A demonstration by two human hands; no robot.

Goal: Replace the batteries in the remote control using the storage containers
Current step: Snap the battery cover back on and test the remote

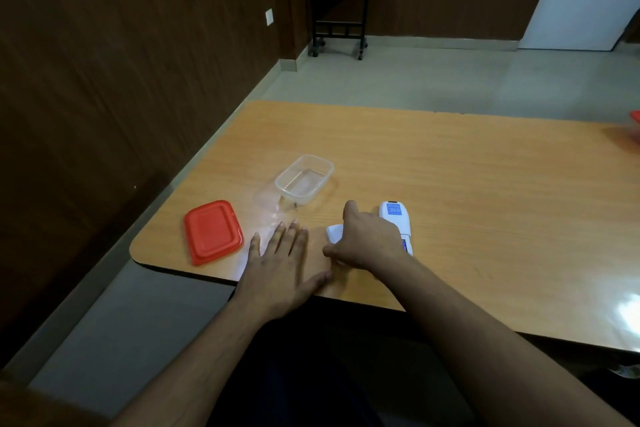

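A white remote control (396, 218) lies face down on the wooden table (467, 191), its battery bay showing near my wrist. My right hand (363, 239) is curled over a small white piece, apparently the battery cover (334, 231), just left of the remote. My left hand (287, 260) rests flat on the table with fingers spread, holding nothing. A clear plastic container (304, 179) stands open and looks empty beyond my hands. Its red lid (213, 231) lies flat to the left, near the table's corner.
A second red-lidded container (635, 125) is cut off at the table's far right edge. The table's front edge and rounded left corner are close to my hands. A dark trolley (337, 10) with a small pot stands against the far wall.
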